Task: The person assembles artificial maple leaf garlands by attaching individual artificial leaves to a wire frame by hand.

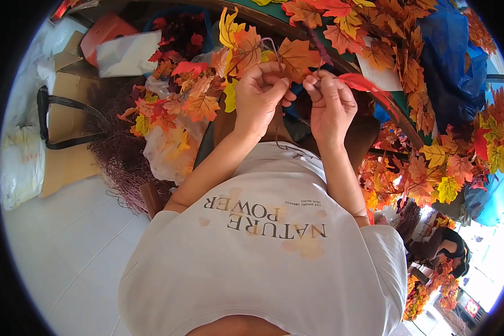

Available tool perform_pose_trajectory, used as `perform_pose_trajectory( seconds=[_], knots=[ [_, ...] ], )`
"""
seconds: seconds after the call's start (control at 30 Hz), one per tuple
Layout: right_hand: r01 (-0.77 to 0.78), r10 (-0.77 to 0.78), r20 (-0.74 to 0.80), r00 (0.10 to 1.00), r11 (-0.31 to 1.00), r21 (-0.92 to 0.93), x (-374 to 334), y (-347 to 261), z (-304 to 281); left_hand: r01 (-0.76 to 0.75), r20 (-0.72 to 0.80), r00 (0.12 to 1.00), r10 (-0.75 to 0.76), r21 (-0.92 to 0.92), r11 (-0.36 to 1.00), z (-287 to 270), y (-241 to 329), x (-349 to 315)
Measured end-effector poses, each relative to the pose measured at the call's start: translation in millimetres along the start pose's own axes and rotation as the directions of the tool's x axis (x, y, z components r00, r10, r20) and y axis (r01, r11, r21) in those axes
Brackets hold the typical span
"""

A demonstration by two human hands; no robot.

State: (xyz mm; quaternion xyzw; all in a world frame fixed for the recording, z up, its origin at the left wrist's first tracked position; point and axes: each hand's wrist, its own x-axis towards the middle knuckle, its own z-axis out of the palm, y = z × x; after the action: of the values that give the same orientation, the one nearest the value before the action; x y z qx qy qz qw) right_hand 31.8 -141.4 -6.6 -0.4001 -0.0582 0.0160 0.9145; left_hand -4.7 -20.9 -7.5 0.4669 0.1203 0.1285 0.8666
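My left hand (261,92) is closed around a sprig of artificial autumn leaves (238,47), orange and yellow, with a thin wire stem looping above the fingers. An orange leaf (297,57) sits between both hands. My right hand (330,101) pinches a red leaf (359,83) whose tip points right, and touches the same stem near the orange leaf. Both hands are held close together above my lap, over my white printed shirt (263,246).
Heaps of orange, red and yellow fake leaves (431,162) crowd the right side and the round table edge (263,19) ahead. Blue plastic bags (451,61) lie at right. A pile of brown twigs (120,151), cardboard (67,112) and a white bag (19,162) lie on the white tiled floor at left.
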Motion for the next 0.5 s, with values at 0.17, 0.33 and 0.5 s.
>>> perform_pose_trajectory(
  seconds=[0.17, 0.33, 0.5],
  knots=[
    [0.028, -0.032, -0.021, 0.999, 0.984, -0.177, 1.4, 16.6, -2.3, 0.028, 0.06, 0.998, -0.025, -0.053, 0.998, 0.0, 3.1, -3.4],
    [-0.041, 0.032, -0.095, 0.995, 0.996, -0.085, 5.2, 18.4, -0.7, 0.053, 0.111, 0.993, -0.04, -0.11, 0.993, 4.4, 2.0, -5.6],
    [-0.249, 0.25, -0.052, 0.967, 0.968, 0.026, 0.6, 18.4, -7.8, 0.03, 0.151, 0.988, -0.016, -0.096, 0.995, 2.2, 1.2, -2.9]
  ],
)
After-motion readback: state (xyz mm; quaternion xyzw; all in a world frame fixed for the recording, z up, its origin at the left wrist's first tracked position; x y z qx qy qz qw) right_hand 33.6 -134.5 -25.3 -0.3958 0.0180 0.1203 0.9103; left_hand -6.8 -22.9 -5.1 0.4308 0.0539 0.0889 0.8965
